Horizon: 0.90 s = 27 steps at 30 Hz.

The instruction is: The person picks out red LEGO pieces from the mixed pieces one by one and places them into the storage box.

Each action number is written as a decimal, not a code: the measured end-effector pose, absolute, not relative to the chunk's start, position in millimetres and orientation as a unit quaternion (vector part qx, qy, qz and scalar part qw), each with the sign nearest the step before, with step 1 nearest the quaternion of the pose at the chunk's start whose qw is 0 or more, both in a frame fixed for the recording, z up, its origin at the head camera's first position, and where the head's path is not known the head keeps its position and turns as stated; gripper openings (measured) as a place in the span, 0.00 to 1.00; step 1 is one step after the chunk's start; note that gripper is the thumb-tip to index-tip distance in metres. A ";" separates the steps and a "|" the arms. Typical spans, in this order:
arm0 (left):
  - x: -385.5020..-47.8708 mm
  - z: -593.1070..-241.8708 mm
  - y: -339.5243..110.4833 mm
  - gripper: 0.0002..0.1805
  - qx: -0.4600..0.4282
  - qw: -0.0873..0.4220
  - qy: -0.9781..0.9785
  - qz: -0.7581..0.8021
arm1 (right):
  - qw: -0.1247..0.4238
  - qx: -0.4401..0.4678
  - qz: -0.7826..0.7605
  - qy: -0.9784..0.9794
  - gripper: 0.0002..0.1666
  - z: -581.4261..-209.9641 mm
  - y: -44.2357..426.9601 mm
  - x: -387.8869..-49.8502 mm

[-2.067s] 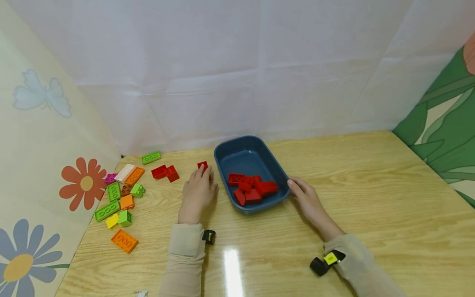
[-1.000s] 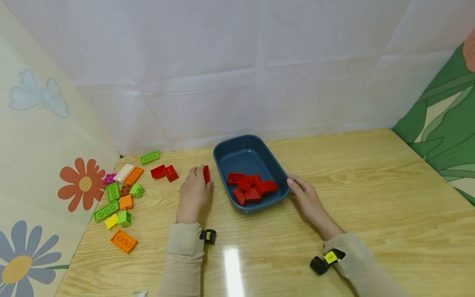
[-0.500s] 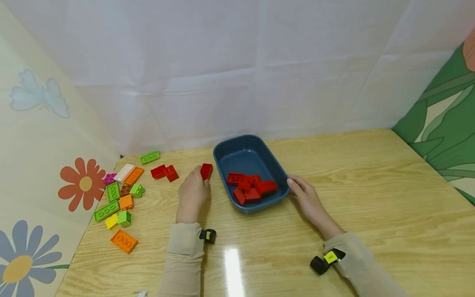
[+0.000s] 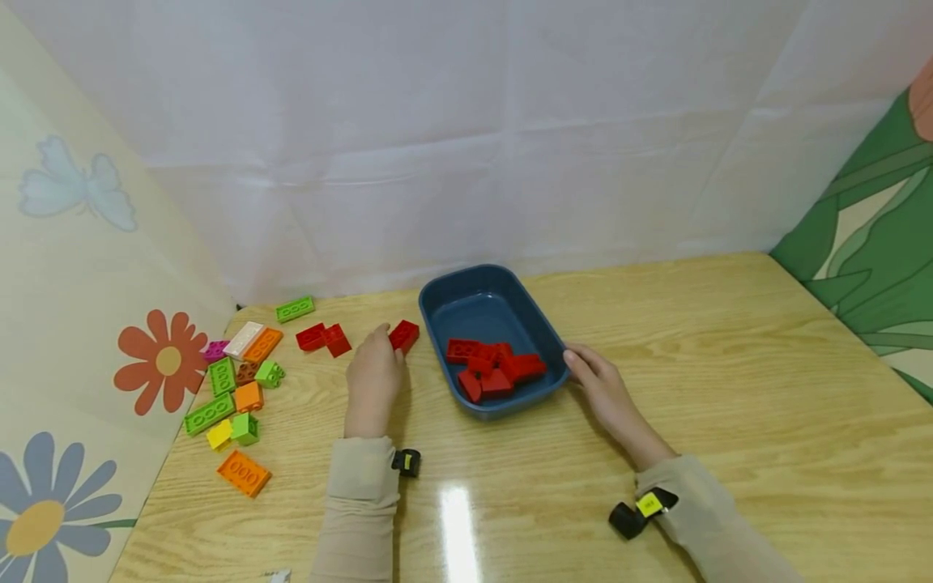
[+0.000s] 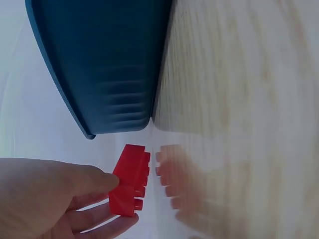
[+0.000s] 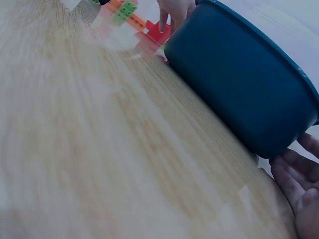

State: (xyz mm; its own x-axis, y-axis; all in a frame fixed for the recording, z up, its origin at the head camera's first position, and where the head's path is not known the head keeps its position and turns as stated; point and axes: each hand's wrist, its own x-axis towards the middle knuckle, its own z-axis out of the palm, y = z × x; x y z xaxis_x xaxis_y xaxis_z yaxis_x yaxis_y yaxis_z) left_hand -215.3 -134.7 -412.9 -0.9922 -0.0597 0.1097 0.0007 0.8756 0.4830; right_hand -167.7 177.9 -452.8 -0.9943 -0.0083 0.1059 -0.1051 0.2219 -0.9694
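Observation:
Left of the blue plastic bin [image 4: 466,285], my left hand [image 4: 373,376] pinches a red toy brick [image 4: 404,336] between thumb and fingers. In the left wrist view the brick [image 5: 130,181] has its studs facing the tabletop, just off the bin's wall [image 5: 114,74]. My right hand [image 4: 605,397] touches the bin's right near corner from outside. Its fingers [image 6: 294,172] rest against the lower wall and rim in the right wrist view. Several red bricks [image 4: 496,372] lie in the near half of the bin. Two more red bricks [image 4: 324,338] lie left of my left hand.
Green, orange, yellow, white, magenta and brown bricks [image 4: 248,395] are spread along the wooden table's [image 4: 692,364] left side. A white cloth [image 4: 466,146] hangs behind the table. A small pale scrap [image 4: 279,576] shows at the near edge.
My left hand has picked the red brick off the table, turned it between the fingers, and drawn slightly back to the left. My right hand and the bin have stayed put.

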 end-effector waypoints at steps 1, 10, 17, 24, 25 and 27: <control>-214.8 -412.0 -134.5 0.23 0.015 0.065 -0.967 -0.247 | 0.038 0.037 0.623 -0.781 0.27 -452.7 177.9 -167.7; -212.2 -398.4 -135.6 0.21 0.041 0.095 -0.962 -0.255 | 0.036 0.038 0.623 -0.781 0.27 -452.5 178.1 -167.4; -208.8 -386.9 -134.3 0.21 0.051 0.131 -0.951 -0.276 | 0.037 0.034 0.623 -0.780 0.27 -452.1 177.9 -167.2; -205.3 -378.2 -131.7 0.20 0.036 0.158 -0.945 -0.283 | 0.040 0.035 0.624 -0.780 0.27 -452.5 177.2 -167.6; -204.8 -376.7 -131.0 0.21 0.033 0.158 -0.945 -0.284 | 0.040 0.034 0.623 -0.780 0.27 -452.6 177.1 -167.7; -203.9 -373.6 -129.2 0.21 0.027 0.159 -0.944 -0.286 | 0.041 0.034 0.622 -0.781 0.27 -452.7 177.1 -167.8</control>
